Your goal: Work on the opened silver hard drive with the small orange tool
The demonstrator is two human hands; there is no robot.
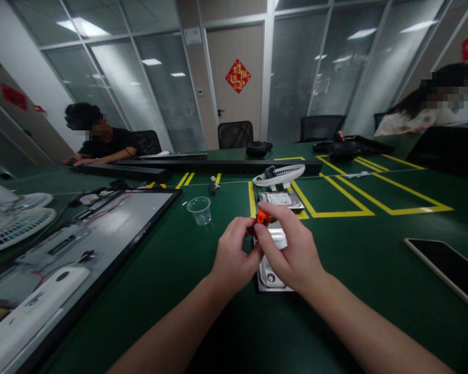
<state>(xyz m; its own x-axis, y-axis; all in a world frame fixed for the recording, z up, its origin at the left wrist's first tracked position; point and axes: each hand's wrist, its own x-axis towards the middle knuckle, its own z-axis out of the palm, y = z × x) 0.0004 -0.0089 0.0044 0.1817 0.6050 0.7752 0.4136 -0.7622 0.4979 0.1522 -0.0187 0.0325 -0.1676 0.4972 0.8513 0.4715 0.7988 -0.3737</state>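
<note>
Between my two hands is a small orange-and-black piece [262,216], perhaps the end of a tool; its exact kind is hard to make out. My left hand [234,252] pinches its left side, where a dark red part shows. The thumb and index finger of my right hand [294,246] close on it from the right. Below the hands an open hard drive [272,279] lies on the green table, partly covered by my right hand. Just beyond sits another hard drive [283,200], its label side up.
A clear plastic cup [200,212] stands left of my hands. Further left lies a large framed panel [140,218] carrying parts. Behind the drives rests a white fan grille [283,175]. A phone [448,270] lies right. Two people sit across the table.
</note>
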